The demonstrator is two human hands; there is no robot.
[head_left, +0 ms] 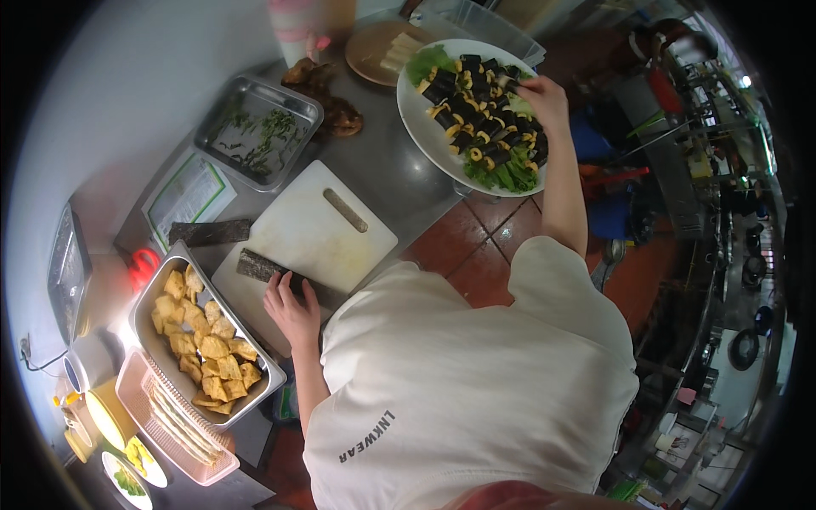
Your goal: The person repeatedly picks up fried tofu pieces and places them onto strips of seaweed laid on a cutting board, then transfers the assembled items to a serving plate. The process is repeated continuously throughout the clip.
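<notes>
My left hand [291, 310] presses down on a long dark seaweed roll [259, 267] that lies across the near edge of a white cutting board [319, 229]. My right hand [542, 98] reaches far out over a large white plate [416, 115]. The plate holds several cut seaweed roll slices [476, 119] set on green lettuce leaves. The fingertips of that hand pinch one roll slice [508, 81] at the far side of the plate. My white shirt fills the lower middle of the picture.
A metal tray of fried tofu pieces [204, 340] stands left of the board, with a pink basket [170, 421] beside it. Behind the board are a loose seaweed sheet [208, 231], a metal tray with green herbs [255, 127], a printed sheet [189, 194] and a wooden plate [374, 51]. Red floor tiles [467, 255] lie below the counter edge.
</notes>
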